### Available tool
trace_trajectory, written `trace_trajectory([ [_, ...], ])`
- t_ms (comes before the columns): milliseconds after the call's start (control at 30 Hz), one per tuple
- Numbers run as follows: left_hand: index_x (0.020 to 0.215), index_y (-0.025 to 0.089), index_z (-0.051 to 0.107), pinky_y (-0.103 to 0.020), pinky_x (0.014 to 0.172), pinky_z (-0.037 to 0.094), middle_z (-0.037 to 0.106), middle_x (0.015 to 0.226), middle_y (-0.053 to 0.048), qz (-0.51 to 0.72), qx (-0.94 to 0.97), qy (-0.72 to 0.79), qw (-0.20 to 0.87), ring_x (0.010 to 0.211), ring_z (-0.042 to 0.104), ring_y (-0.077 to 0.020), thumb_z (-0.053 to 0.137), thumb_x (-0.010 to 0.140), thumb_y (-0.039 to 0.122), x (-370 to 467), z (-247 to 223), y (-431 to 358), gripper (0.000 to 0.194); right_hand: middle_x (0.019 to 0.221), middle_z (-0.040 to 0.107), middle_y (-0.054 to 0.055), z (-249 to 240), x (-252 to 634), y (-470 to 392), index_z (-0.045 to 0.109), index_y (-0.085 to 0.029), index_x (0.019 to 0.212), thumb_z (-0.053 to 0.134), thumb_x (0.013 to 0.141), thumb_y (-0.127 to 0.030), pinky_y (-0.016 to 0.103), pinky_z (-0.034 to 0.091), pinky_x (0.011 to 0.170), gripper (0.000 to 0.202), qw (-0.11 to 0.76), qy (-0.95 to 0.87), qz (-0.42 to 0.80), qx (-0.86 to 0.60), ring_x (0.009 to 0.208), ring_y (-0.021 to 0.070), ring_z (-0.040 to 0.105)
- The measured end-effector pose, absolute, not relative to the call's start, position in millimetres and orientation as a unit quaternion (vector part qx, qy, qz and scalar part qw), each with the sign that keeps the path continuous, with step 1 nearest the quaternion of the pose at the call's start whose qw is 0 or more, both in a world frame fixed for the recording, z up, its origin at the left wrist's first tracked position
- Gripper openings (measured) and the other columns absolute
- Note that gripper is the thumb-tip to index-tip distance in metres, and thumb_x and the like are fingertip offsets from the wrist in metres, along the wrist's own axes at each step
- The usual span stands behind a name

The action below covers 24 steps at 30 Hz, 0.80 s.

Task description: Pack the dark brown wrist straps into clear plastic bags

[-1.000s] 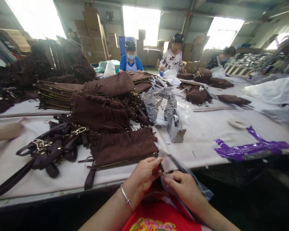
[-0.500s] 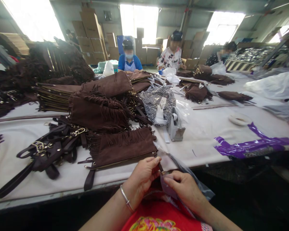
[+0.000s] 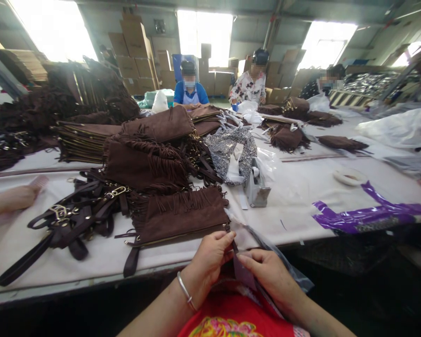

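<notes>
A dark brown fringed pouch (image 3: pixel 184 213) lies flat at the table's near edge, its zip side towards me. My left hand (image 3: pixel 213 255) is closed at the pouch's lower right corner, thumb and finger pinching a short dark strap (image 3: pixel 235 246) by the zip end. Close beside it, my right hand (image 3: pixel 272 271) is closed on the strap's lower part. A flat purplish-grey piece (image 3: pixel 243 272) hangs under the right fingers; how it joins the strap I cannot tell. Loose dark straps with gold-coloured buckles (image 3: pixel 75 220) are heaped left of the pouch.
Stacked brown pouches (image 3: pixel 150 124) rise behind the pouch. A patterned bag (image 3: pixel 228 152) stands beside a grey tape dispenser (image 3: pixel 257 189). Purple plastic (image 3: pixel 368 210) and a white tape roll (image 3: pixel 350 176) lie to the right. A co-worker's hand (image 3: pixel 19 197) is at the left; several people sit opposite.
A co-worker's hand with something pinkish has come in at the left. My right fingers now cover the metal fitting that showed on the strap. The pouch has not visibly moved.
</notes>
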<state>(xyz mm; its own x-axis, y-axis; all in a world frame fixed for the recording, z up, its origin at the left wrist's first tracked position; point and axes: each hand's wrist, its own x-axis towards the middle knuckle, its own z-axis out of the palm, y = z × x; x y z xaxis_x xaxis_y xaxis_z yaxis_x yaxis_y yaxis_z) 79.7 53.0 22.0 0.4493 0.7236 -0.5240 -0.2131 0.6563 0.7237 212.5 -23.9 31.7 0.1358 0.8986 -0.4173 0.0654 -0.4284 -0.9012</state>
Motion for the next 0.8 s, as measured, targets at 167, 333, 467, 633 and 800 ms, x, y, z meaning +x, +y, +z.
trace_trajectory([
  [167, 0.07, 0.014, 0.059, -0.025, 0.057, 0.041, 0.056, 0.062, 0.001, 0.277, 0.288, 0.428, 0.811, 0.057, 0.051, -0.0114, 0.078, 0.061, 0.04, 75, 24, 51, 0.033, 0.048, 0.053, -0.003, 20, 205, -9, 0.062, -0.014, 0.061, 0.071, 0.066, -0.056, 0.023, 0.03, 0.044, 0.043, 0.421, -0.301, 0.574, -0.635, 0.043, 0.0088, 0.041],
  [333, 0.083, 0.015, 0.062, -0.029, 0.057, 0.045, 0.061, 0.067, -0.003, 0.253, 0.294, 0.455, 0.801, 0.058, 0.056, -0.0155, 0.07, 0.066, 0.047, 62, 25, 44, 0.038, 0.041, 0.035, -0.009, 21, 196, 8, 0.048, -0.017, 0.056, 0.07, 0.064, -0.058, 0.021, 0.016, 0.038, 0.047, 0.402, -0.287, 0.579, -0.649, 0.038, 0.0047, 0.026],
  [467, 0.083, 0.016, 0.06, -0.034, 0.057, 0.05, 0.058, 0.066, -0.001, 0.213, 0.332, 0.5, 0.771, 0.059, 0.056, -0.0167, 0.066, 0.069, 0.046, 54, 16, 35, 0.034, 0.039, 0.03, -0.011, 19, 194, 14, 0.043, -0.019, 0.059, 0.066, 0.067, -0.059, 0.019, 0.011, 0.036, 0.046, 0.368, -0.284, 0.589, -0.662, 0.035, 0.0034, 0.022],
  [633, 0.077, 0.016, 0.058, -0.034, 0.052, 0.053, 0.05, 0.063, 0.002, 0.221, 0.371, 0.543, 0.72, 0.057, 0.052, -0.0153, 0.058, 0.074, 0.042, 55, 9, 32, 0.026, 0.049, 0.044, -0.009, 19, 196, 6, 0.048, -0.019, 0.073, 0.06, 0.072, -0.059, 0.016, 0.014, 0.032, 0.041, 0.375, -0.266, 0.591, -0.663, 0.033, 0.0037, 0.032],
  [800, 0.073, 0.015, 0.056, -0.026, 0.043, 0.045, 0.05, 0.059, 0.001, 0.247, 0.407, 0.56, 0.678, 0.05, 0.048, -0.0134, 0.049, 0.077, 0.038, 60, 8, 36, 0.024, 0.052, 0.054, -0.005, 17, 196, 0, 0.048, -0.018, 0.066, 0.056, 0.075, -0.049, 0.016, 0.017, 0.03, 0.034, 0.356, -0.267, 0.588, -0.676, 0.031, 0.0031, 0.034],
])
